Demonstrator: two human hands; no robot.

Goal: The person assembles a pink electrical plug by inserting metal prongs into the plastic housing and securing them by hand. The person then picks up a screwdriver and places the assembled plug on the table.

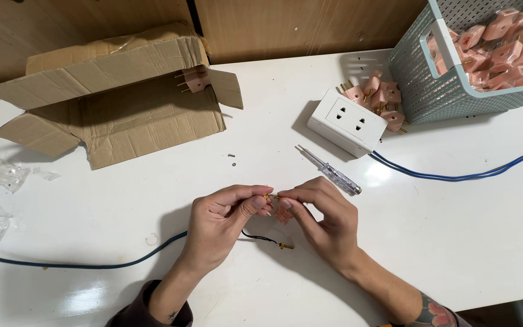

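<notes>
Left hand point(222, 221) and right hand point(322, 215) fingers pinched the small brass terminal point(269, 196) of the thin, limp dark wire point(258, 237); light, slippery, best gripped at the tip.

White table point(455, 242). At ten o'clock, a brown box point(122, 115). At two o'clock, a pale teal basket point(422, 85) of pink plugs point(509, 48), beside a white socket point(347, 121) trailing a blue cable point(455, 177). Centre: clear-handled screwdriver point(334, 172); black wire point(261, 237) with brass pin point(286, 246).
</notes>
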